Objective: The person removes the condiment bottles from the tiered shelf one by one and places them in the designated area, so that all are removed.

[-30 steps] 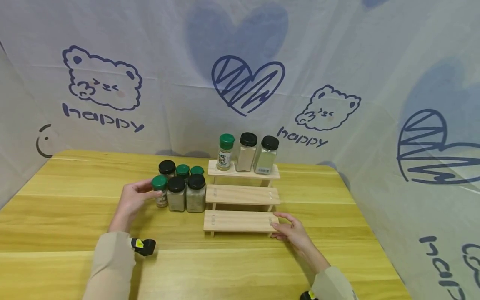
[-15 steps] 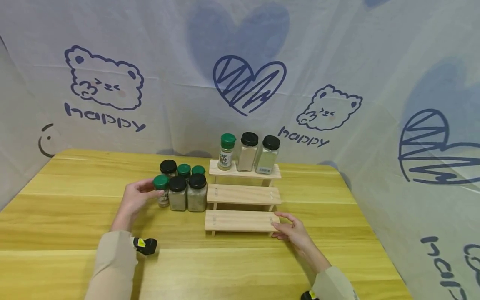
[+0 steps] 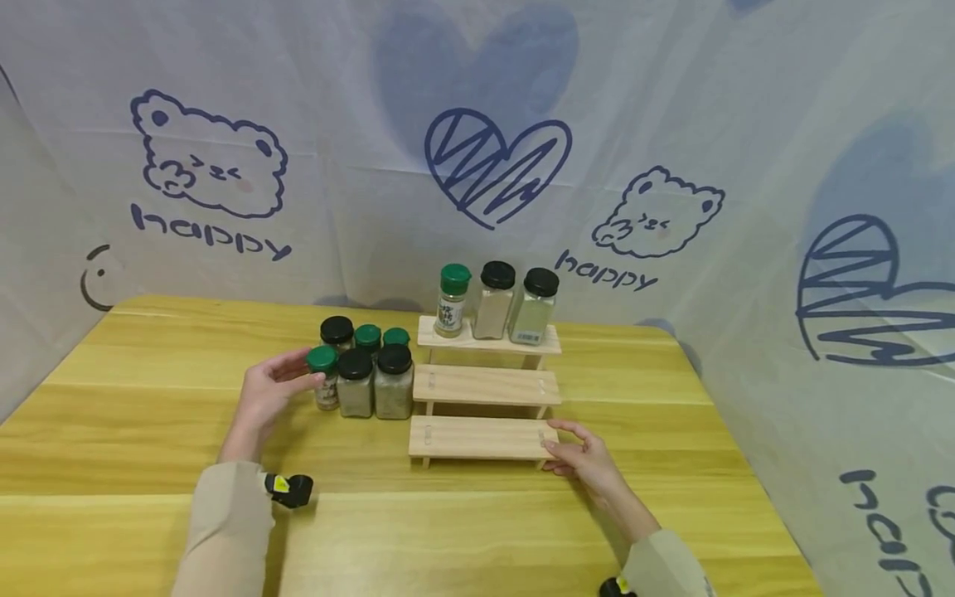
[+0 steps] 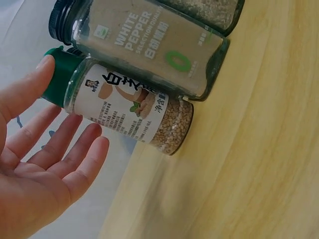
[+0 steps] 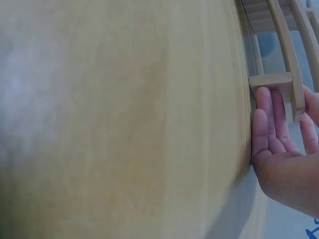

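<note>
My left hand [image 3: 270, 398] pinches the green cap of a small round spice jar [image 3: 326, 390], thumb on the near side and index finger behind. In the left wrist view this jar [image 4: 132, 107] holds pale seed-like grains and stands against a square white pepper jar [image 4: 154, 45]. My right hand [image 3: 589, 464] grips the right end of the lowest step of a three-step wooden rack [image 3: 477, 437]. Its thumb lies on the board and its fingers go underneath, beside the leg [image 5: 271, 81] in the right wrist view.
Beside the rack's left side stand several black- and green-capped jars [image 3: 393, 390], close together. On the top step are a green-capped jar [image 3: 451, 307] and two black-capped jars [image 3: 494, 303]. A printed cloth [image 3: 358, 166] hangs behind the wooden table [image 3: 418, 531].
</note>
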{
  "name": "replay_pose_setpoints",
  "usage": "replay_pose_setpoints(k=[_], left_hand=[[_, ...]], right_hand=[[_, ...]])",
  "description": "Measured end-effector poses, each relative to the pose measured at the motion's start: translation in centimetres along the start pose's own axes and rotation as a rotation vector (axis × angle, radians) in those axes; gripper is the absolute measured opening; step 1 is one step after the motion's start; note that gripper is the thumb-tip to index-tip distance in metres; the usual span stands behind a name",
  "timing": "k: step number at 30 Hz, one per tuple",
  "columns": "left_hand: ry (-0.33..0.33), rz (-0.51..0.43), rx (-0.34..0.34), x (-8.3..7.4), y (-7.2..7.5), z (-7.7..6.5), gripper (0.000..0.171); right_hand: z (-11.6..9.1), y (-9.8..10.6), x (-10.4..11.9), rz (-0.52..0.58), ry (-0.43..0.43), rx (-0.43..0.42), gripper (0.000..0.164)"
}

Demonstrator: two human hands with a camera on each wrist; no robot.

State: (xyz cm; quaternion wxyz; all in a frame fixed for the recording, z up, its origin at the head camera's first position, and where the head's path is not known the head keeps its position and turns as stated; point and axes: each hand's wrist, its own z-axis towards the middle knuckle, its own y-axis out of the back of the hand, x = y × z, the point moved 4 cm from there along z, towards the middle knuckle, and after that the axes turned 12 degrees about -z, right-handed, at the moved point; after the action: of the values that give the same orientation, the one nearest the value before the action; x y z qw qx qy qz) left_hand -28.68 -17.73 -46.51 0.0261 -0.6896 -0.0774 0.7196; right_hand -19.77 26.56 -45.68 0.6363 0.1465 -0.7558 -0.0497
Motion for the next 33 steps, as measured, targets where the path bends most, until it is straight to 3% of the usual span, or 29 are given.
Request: replay_pose_setpoints(k=[4, 14, 18, 22, 27, 31, 33], left_hand=[[-0.022, -0.057, -0.035, 0.7, 0.5, 0.4, 0.068], [-0.046, -0.098, -0.114, 1.1, 1.1, 0.4, 0.062], [-0.085, -0.077, -0.149, -0.8, 0.5, -0.7, 0.054], [-0.140, -0.043, -0.223, -4.3, -0.9, -3.0, 0.040], [-0.163, -0.095, -0.304, -7.5, -2.4, -5.0, 0.018], [-0.166, -0.141, -0.335, -7.9, -2.7, -5.1, 0.018], [-0.210, -0.152, -0.326, -7.5, -2.5, -4.7, 0.019]], right_hand=[[-0.1, 0.0, 0.1, 0.003, 0.004, 0.004, 0.049], [0.0, 0.1, 0.0, 0.016, -0.004, 0.000, 0.049], [0.1, 0.1, -0.1, 0.016, -0.009, -0.009, 0.048], [0.2, 0.0, -0.1, 0.022, -0.007, -0.013, 0.047], [0.2, -0.1, -0.1, 0.035, -0.003, -0.005, 0.048], [0.1, -0.1, -0.1, 0.046, -0.009, -0.006, 0.048], [0.2, -0.1, -0.1, 0.046, -0.011, -0.007, 0.048]])
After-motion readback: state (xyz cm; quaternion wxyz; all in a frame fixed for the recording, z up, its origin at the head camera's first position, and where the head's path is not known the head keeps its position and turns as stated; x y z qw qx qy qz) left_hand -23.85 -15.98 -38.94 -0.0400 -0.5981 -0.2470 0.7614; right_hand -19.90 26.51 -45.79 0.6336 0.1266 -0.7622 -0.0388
